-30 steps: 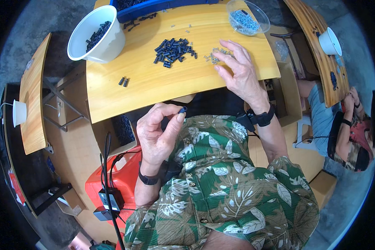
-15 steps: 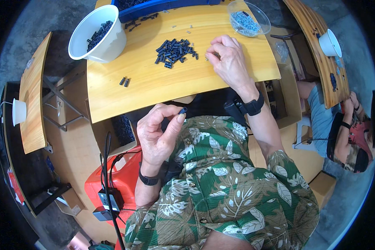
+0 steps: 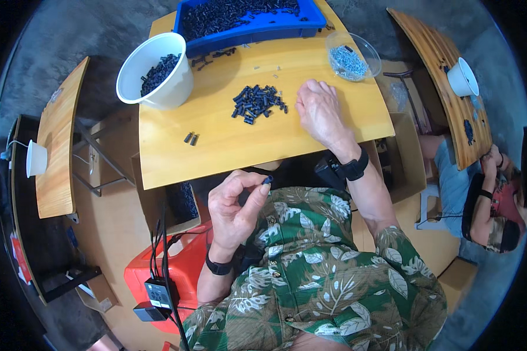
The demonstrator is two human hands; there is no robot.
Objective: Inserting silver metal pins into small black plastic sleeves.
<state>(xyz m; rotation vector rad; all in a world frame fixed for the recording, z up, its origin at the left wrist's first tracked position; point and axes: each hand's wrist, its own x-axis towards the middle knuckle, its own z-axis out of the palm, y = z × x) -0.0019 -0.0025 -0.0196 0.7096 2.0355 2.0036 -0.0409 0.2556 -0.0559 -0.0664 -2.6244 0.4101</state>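
Note:
Between the thumb and index finger of my left hand (image 3: 231, 207) is a small black plastic sleeve (image 3: 268, 179), held just off the table's near edge. My right hand (image 3: 321, 111) rests on the right part of the tabletop with its fingers curled under; whatever they hold is hidden. A loose pile of black plastic sleeves (image 3: 256, 104) lies to the left of that hand. Two more sleeves (image 3: 191, 138) lie apart, farther left. Beyond my right hand stands a clear round tub (image 3: 369, 52) of small shiny metal pieces.
On the yellow wooden table (image 3: 216, 158) stand a white bucket (image 3: 181, 88) partly filled with black pieces and a blue tray (image 3: 246, 40) full of them. Open cardboard boxes (image 3: 405, 155) sit below. At right, a person (image 3: 495, 205) sits by another table (image 3: 433, 70).
The view has shifted, so the table and its things appear lower and more of the blue tray shows. My right fingers have curled farther under. My left hand still pinches the sleeve.

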